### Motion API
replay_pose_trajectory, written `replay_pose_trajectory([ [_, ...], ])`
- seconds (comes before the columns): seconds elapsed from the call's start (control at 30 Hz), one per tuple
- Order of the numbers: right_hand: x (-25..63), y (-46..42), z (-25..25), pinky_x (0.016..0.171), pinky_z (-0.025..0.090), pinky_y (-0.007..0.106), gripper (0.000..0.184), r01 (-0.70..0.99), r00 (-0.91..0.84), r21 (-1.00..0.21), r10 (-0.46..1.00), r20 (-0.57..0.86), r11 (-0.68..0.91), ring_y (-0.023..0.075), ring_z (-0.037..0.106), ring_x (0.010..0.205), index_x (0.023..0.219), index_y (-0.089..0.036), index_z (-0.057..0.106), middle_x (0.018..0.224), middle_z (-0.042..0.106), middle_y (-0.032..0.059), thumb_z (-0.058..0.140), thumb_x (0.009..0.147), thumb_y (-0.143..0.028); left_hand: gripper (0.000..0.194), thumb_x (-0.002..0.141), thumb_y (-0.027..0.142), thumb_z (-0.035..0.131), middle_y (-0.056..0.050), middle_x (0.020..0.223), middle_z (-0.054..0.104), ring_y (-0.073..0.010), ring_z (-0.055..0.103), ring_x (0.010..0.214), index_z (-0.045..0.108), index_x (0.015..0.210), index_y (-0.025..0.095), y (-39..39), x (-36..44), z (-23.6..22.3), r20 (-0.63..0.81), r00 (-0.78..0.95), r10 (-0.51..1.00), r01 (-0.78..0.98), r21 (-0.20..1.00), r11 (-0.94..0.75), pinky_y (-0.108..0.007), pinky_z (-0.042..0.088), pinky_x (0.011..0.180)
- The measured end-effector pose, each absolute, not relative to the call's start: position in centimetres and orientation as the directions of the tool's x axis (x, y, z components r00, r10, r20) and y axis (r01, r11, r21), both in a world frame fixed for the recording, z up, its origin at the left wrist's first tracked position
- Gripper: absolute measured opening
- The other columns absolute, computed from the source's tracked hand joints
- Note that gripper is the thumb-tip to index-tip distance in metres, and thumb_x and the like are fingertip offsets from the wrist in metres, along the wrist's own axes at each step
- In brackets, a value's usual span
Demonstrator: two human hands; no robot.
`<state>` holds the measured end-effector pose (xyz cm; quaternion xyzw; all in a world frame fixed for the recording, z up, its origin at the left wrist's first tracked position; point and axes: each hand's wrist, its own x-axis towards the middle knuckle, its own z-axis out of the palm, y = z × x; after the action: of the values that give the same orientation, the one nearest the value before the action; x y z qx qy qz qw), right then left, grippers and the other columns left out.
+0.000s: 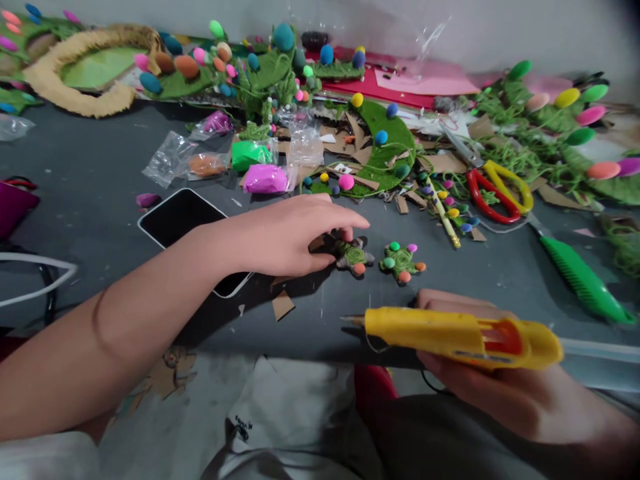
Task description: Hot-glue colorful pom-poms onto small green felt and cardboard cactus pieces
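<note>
My right hand (505,393) is wrapped round a yellow glue gun (425,331), whose metal nozzle points left above the table's front edge. My left hand (295,233) reaches over the table with its index finger stretched out and its thumb apart from it. Its thumb tip is at the left edge of a small green yarn star (354,253) with grey points and an orange ball; whether it touches is hard to tell. Just right of it lies a second green yarn star (401,262), with green, pink and orange balls on its points.
Under my left wrist lies a phone (187,213). Scissors (495,190), a pencil (444,215) and a green-handled tool (583,273) are at the right. Packets of coloured clay (265,179), cardboard scraps (283,305) and a felt crescent (395,143) lie about. A tan ring (60,87) stands back left.
</note>
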<state>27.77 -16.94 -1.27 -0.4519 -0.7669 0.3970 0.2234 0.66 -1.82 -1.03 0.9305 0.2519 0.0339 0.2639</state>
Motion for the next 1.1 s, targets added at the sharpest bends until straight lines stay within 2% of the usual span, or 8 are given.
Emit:
replay_pose_trajectory([
  [0.07, 27.1, -16.8, -1.3, 0.063, 0.055, 0.032, 0.010, 0.432, -0.571, -0.851, 0.821, -0.001, 0.299, 0.0169, 0.057, 0.061, 0.076, -0.026, 0.054, 0.067, 0.060, -0.0018, 0.059, 0.084, -0.023, 0.054, 0.089, 0.026, 0.065, -0.004, 0.120, 0.071, -0.0228, 0.062, 0.108, 0.056, 0.142, 0.029, -1.8, 0.7, -1.1, -0.071, 0.869, 0.490, 0.453, 0.513, -0.730, -0.033, 0.044, 0.087],
  [0.2, 27.1, -16.3, -1.5, 0.097, 0.056, 0.043, 0.007, 0.425, -0.604, -0.829, 0.796, 0.039, 0.363, 0.0168, 0.061, 0.067, 0.080, -0.026, 0.057, 0.069, 0.060, -0.0022, 0.058, 0.085, -0.020, 0.054, 0.088, 0.040, 0.070, -0.004, 0.111, 0.072, -0.0223, 0.065, 0.096, 0.057, 0.140, 0.031, -1.9, 0.7, -0.9, -0.115, 0.852, 0.511, 0.484, 0.545, -0.684, -0.033, 0.044, 0.080],
  [0.4, 28.2, -15.5, -2.1, 0.104, 0.057, 0.042, 0.012, 0.568, -0.436, -0.753, 0.897, 0.067, 0.333, 0.0273, 0.075, 0.107, 0.095, -0.029, 0.073, 0.097, 0.078, 0.0030, 0.065, 0.086, -0.024, 0.059, 0.086, 0.048, 0.073, -0.006, 0.120, 0.070, -0.0229, 0.066, 0.098, 0.056, 0.140, 0.032, -1.7, 0.3, -0.6, -0.121, 0.846, 0.519, 0.488, 0.567, -0.664, -0.032, 0.046, 0.079],
  [0.47, 28.5, -15.3, -2.4, 0.102, 0.059, 0.042, 0.017, 0.563, -0.360, -0.783, 0.931, 0.053, 0.263, 0.0289, 0.075, 0.110, 0.100, -0.031, 0.074, 0.105, 0.080, 0.0017, 0.069, 0.085, -0.028, 0.062, 0.086, 0.045, 0.072, -0.006, 0.132, 0.065, -0.0242, 0.065, 0.106, 0.054, 0.143, 0.033, -1.5, 0.0, -0.5, -0.112, 0.843, 0.526, 0.492, 0.556, -0.670, -0.032, 0.047, 0.083],
  [0.57, 29.2, -14.8, -2.9, 0.084, 0.066, 0.038, 0.021, 0.521, -0.257, -0.841, 0.966, 0.009, 0.146, 0.0253, 0.079, 0.088, 0.104, -0.033, 0.073, 0.093, 0.080, -0.0016, 0.072, 0.083, -0.031, 0.067, 0.086, 0.041, 0.072, -0.004, 0.147, 0.057, -0.0264, 0.062, 0.120, 0.049, 0.149, 0.036, -1.2, -0.4, -0.3, -0.125, 0.841, 0.526, 0.501, 0.547, -0.671, -0.035, 0.048, 0.094],
  [0.77, 30.6, -13.1, -3.3, 0.049, 0.057, 0.031, 0.021, 0.541, -0.074, -0.837, 0.986, -0.149, -0.086, 0.0194, 0.064, 0.054, 0.076, -0.026, 0.072, 0.063, 0.068, -0.0003, 0.074, 0.081, -0.046, 0.069, 0.088, 0.028, 0.068, -0.003, 0.142, 0.062, -0.0270, 0.059, 0.128, 0.046, 0.152, 0.038, -1.1, -0.4, -0.6, -0.123, 0.854, 0.505, 0.479, 0.566, -0.672, -0.036, 0.046, 0.101],
  [1.0, 31.7, -12.5, -3.5, 0.044, 0.053, 0.028, 0.022, 0.511, 0.008, -0.845, 0.984, -0.180, -0.159, 0.0177, 0.060, 0.052, 0.074, -0.026, 0.074, 0.062, 0.068, -0.0001, 0.079, 0.075, -0.048, 0.066, 0.088, 0.022, 0.062, -0.001, 0.139, 0.067, -0.0240, 0.059, 0.128, 0.047, 0.151, 0.035, -1.2, 0.3, -1.0, -0.133, 0.878, 0.460, 0.445, 0.578, -0.684, -0.033, 0.046, 0.096],
  [1.1, 32.8, -13.2, -3.3, 0.052, 0.060, 0.029, 0.019, 0.532, 0.075, -0.833, 0.988, -0.134, -0.154, 0.0216, 0.069, 0.062, 0.076, -0.026, 0.076, 0.070, 0.074, 0.0011, 0.082, 0.070, -0.044, 0.061, 0.089, 0.028, 0.065, -0.001, 0.136, 0.068, -0.0239, 0.059, 0.126, 0.050, 0.148, 0.033, -1.4, 0.5, -1.1, -0.105, 0.885, 0.453, 0.427, 0.570, -0.702, -0.033, 0.046, 0.096],
])
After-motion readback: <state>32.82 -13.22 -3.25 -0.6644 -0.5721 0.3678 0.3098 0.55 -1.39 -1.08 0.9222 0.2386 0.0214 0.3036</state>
